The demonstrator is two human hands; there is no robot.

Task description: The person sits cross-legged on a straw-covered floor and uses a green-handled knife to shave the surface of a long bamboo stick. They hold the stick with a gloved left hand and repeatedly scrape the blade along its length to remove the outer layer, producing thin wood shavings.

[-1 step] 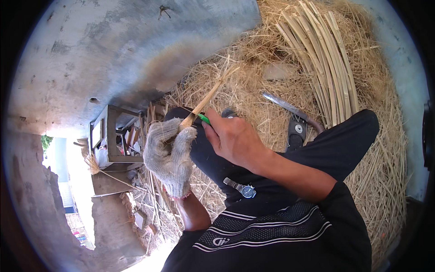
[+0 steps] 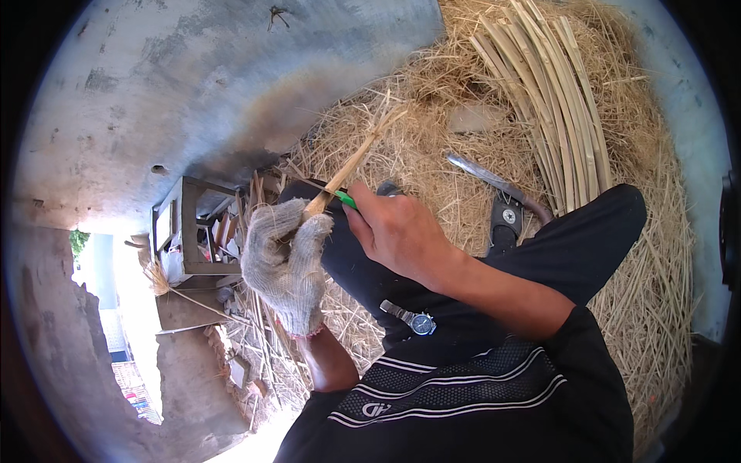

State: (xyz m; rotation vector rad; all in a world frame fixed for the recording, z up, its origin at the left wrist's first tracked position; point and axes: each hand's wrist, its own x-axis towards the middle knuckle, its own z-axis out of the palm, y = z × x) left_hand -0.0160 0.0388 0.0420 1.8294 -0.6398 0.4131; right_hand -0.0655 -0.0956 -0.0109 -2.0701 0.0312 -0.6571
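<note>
My left hand, in a grey-white knitted glove, is closed around the lower end of a pale bamboo strip. The strip slants up and away to the right, and its far end looks split. My bare right hand grips a knife with a green handle. Its thin, dark blade lies across the strip, just above the gloved fingers; how deep its edge sits cannot be seen. Both hands are over my left thigh, close together.
Straw and shavings cover the floor. A bundle of long split strips lies far right, near a curved tool with a metal blade. A wristwatch rests on my lap. At left stands a wooden cabinet full of odds and ends.
Both hands and the bamboo strip have shifted very slightly left. The knife stays against the strip, and both grips are the same.
</note>
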